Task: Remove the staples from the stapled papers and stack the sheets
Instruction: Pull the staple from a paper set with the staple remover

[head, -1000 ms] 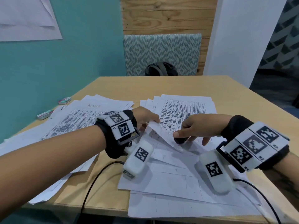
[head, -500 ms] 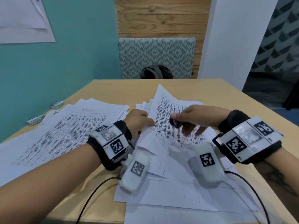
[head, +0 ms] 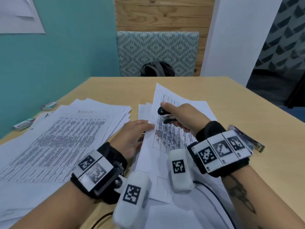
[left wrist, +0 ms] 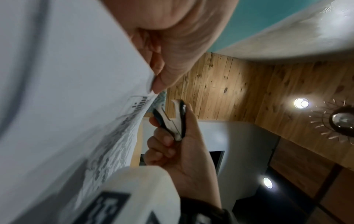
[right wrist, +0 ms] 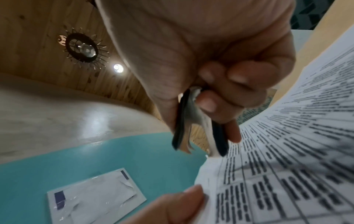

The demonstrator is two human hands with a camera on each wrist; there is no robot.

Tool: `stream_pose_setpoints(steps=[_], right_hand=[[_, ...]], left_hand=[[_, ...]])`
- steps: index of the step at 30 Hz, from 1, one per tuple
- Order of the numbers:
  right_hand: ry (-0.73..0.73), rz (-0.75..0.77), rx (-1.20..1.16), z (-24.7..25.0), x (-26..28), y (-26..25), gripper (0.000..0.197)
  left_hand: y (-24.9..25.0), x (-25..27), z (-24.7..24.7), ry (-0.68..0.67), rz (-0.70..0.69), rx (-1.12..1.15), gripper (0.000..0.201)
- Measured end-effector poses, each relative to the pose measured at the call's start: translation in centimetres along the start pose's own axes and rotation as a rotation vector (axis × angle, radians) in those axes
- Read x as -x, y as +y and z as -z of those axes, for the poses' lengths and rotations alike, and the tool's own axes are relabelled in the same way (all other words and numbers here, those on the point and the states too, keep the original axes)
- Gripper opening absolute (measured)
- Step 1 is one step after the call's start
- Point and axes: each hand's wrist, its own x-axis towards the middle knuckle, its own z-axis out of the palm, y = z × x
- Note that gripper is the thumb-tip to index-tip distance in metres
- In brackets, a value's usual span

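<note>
My left hand (head: 140, 129) pinches the left edge of a printed sheet (head: 170, 139) and holds it lifted and tilted above the table; the pinching fingertips (left wrist: 157, 86) show on the sheet (left wrist: 67, 91) in the left wrist view. My right hand (head: 179, 116) grips a black and metal staple remover (head: 165, 114) just above the sheet's printed face. Its jaws stand slightly apart, seen on the staple remover (left wrist: 172, 119) from the left wrist and on the staple remover (right wrist: 193, 124) near the sheet (right wrist: 287, 159) from the right wrist. More sheets (head: 165, 187) lie underneath.
A spread pile of printed papers (head: 57, 138) covers the left of the wooden table (head: 239, 113). Two small staple boxes (head: 49, 105) lie near the teal wall. A patterned chair back (head: 156, 52) and a dark bag (head: 157, 69) stand beyond the far edge.
The left hand has lifted the sheet up off the pile. The right hand with the staple remover has risen from the paper's corner and moved farther away.
</note>
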Motion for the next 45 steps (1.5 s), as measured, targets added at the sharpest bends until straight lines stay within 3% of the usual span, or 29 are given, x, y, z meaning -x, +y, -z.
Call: stream_pose_setpoints(steps=[3, 6, 10, 14, 19, 25, 31, 45], right_hand=[[-0.054, 0.019, -0.020, -0.2, 0.6, 0.0, 0.048], [-0.081, 0.017, 0.001, -0.4, 0.8, -0.1, 0.075], [-0.032, 0.013, 0.114, -0.6, 0.1, 0.3, 0.053], [-0.081, 0.014, 0.226, -0.7, -0.3, 0.7, 0.052], [-0.180, -0.001, 0.134, -0.6, -0.1, 1.0, 0.041], [-0.117, -0.001, 0.112, -0.8, -0.2, 1.1, 0.045], [-0.083, -0.016, 0.160, -0.6, -0.4, 1.4, 0.050], [-0.003, -0.041, 0.076, -1.0, -1.0, 1.6, 0.037]], left_hand=[[-0.2, 0.5, 0.1, -0.012, -0.027, 0.028, 0.008], [-0.1, 0.9, -0.1, -0.010, -0.041, 0.027, 0.014], [0.0, 1.0, -0.3, -0.013, -0.027, 0.014, 0.018], [-0.1, 1.1, -0.3, 0.001, 0.009, 0.012, 0.012], [-0.3, 1.2, -0.5, 0.020, 0.034, 0.036, 0.014], [-0.3, 1.1, -0.6, 0.022, 0.007, 0.054, 0.025], [-0.4, 1.2, -0.5, -0.044, -0.014, 0.029, 0.021], [-0.2, 1.4, -0.7, -0.032, -0.010, 0.006, 0.019]])
